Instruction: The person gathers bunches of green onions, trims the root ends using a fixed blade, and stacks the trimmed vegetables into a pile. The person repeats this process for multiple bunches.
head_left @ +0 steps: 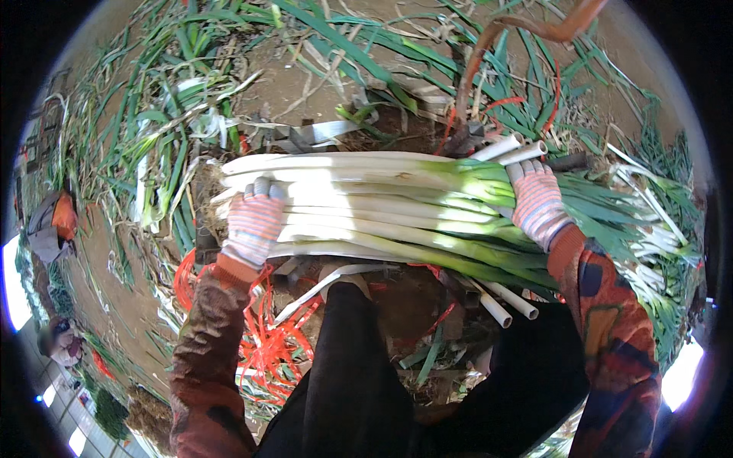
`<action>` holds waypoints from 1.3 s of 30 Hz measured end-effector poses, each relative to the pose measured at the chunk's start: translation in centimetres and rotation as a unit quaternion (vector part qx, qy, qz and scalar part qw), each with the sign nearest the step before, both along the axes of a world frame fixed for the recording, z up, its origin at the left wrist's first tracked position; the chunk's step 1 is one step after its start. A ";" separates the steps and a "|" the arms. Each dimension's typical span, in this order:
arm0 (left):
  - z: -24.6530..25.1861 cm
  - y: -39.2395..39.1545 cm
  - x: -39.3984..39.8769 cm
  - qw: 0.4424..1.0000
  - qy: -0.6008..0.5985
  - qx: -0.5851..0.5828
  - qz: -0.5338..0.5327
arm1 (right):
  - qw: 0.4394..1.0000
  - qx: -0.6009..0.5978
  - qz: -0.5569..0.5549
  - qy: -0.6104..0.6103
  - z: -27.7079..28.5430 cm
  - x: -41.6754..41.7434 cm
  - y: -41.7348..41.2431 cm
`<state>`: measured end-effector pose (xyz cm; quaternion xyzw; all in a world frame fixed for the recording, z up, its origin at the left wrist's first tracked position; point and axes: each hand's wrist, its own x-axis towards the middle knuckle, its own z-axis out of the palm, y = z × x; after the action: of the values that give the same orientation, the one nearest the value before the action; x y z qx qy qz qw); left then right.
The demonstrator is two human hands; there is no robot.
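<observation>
A thick row of long leeks or large green onions (pixel 355 203) lies crosswise before me on a low rack, roots to the left and green leaves to the right. My left hand (pixel 253 214), in a striped knitted glove, rests on the white stalks near the roots, its fingertips on the upper stalks. In a matching glove, my right hand (pixel 535 197) lies over the green part, fingers bent at its upper edge. Whether either hand grips the stalks cannot be told. Pale tubes (pixel 496 312) stick out below the stalks, and two more (pixel 524 153) above them near my right hand.
Red plastic twine (pixel 275 355) lies tangled at lower left. A rusty curved metal bar (pixel 472 66) rises beyond the rack. Loose leaves (pixel 194 34) litter the ground, with more leeks or onions (pixel 658 246) piled at right. Another person (pixel 62 342) is at far left.
</observation>
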<state>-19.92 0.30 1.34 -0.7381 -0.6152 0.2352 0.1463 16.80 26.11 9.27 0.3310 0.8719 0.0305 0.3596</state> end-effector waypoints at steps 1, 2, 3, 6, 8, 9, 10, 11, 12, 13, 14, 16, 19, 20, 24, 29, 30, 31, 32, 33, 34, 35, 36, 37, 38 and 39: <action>-0.8 0.0 0.4 0.999 -0.014 0.020 0.021 | 1.000 -0.004 -0.010 -0.011 0.3 0.3 0.3; -1.5 -0.1 0.1 0.998 0.003 0.054 0.019 | 0.996 0.036 0.025 0.077 -0.5 1.1 0.1; 0.8 2.5 2.0 0.967 -0.134 -0.082 0.199 | 0.985 0.058 0.051 0.152 -1.0 2.5 0.3; -2.2 1.5 -0.2 0.960 -0.120 -0.115 0.227 | 0.990 0.018 0.019 0.139 -2.9 2.8 0.4; 0.1 1.9 0.8 0.934 -0.184 -0.091 0.292 | 0.980 -0.040 -0.026 0.194 -1.0 1.6 1.3; 0.0 1.2 0.3 0.931 -0.186 -0.076 0.305 | 0.971 -0.037 -0.003 0.237 1.6 0.8 0.9; -0.9 0.9 0.3 0.929 -0.211 -0.058 0.299 | 0.973 -0.017 0.009 0.231 1.9 1.2 0.9; -1.5 1.1 0.8 0.926 -0.232 -0.046 0.293 | 0.974 0.003 0.019 0.225 2.3 1.8 0.7; -0.4 2.2 2.1 0.907 -0.250 -0.068 0.333 | 0.975 0.022 0.026 0.220 2.5 2.5 0.4; 1.0 2.5 2.8 0.885 -0.255 -0.092 0.378 | 0.981 0.033 0.002 0.190 1.3 3.2 -0.3; -0.1 0.2 0.9 0.881 -0.285 -0.053 0.373 | 0.981 0.017 -0.017 0.193 1.7 2.5 -0.4; -0.7 -2.1 -0.7 0.873 -0.352 0.008 0.336 | 0.977 0.004 -0.026 0.211 3.1 2.9 -0.5; 1.3 -2.1 3.2 0.827 -0.424 -0.013 0.368 | 0.969 -0.021 -0.082 0.233 7.2 8.7 -0.2; -0.1 -3.7 0.2 0.798 -0.455 0.027 0.393 | 0.959 -0.064 -0.130 0.243 10.4 8.7 0.8; -4.4 -7.3 -10.5 0.571 -0.678 0.162 0.434 | 0.779 -0.027 -0.319 0.540 15.7 18.5 0.7; 7.6 -1.7 -6.1 0.558 -0.676 0.072 0.476 | 0.422 0.080 -0.619 0.658 10.8 37.2 -4.4; 8.5 -0.6 -5.0 0.551 -0.677 0.050 0.485 | 0.301 0.068 -0.649 0.696 10.3 41.1 -5.5; 7.5 0.8 -10.0 0.601 -0.739 0.068 0.298 | 0.164 0.038 -0.661 0.731 9.2 43.6 -6.0; 9.5 2.4 -7.2 0.676 -0.675 0.063 0.290 | 0.139 0.057 -0.662 0.734 8.0 46.2 -6.8; 15.0 5.0 -1.7 0.749 -0.599 0.063 0.277 | 0.109 0.068 -0.660 0.740 7.9 47.0 -7.1; 17.3 7.2 2.2 0.653 -0.689 0.021 0.313 | 0.053 0.045 -0.681 0.729 7.8 47.8 -7.4; 21.2 9.4 5.5 0.668 -0.682 0.040 0.296 | 0.022 0.015 -0.667 0.744 6.8 48.3 -7.1; 24.1 11.2 8.7 0.670 -0.689 0.000 0.277 | -0.004 -0.010 -0.655 0.756 5.3 49.2 -6.7; 25.7 13.1 12.9 0.692 -0.681 0.025 0.238 | -0.029 -0.034 -0.642 0.766 3.9 50.0 -6.3; 28.0 15.0 15.0 0.726 -0.655 -0.008 0.211 | -0.062 -0.068 -0.646 0.758 2.4 50.5 -5.6; 30.3 16.8 20.0 0.748 -0.642 -0.047 0.164 | -0.069 -0.029 -0.628 0.775 0.8 51.5 -5.1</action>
<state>0.11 17.09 31.62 -0.6087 -0.6639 -0.2446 -0.3591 68.28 21.05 10.04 -0.5376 -0.0117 0.5095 0.6718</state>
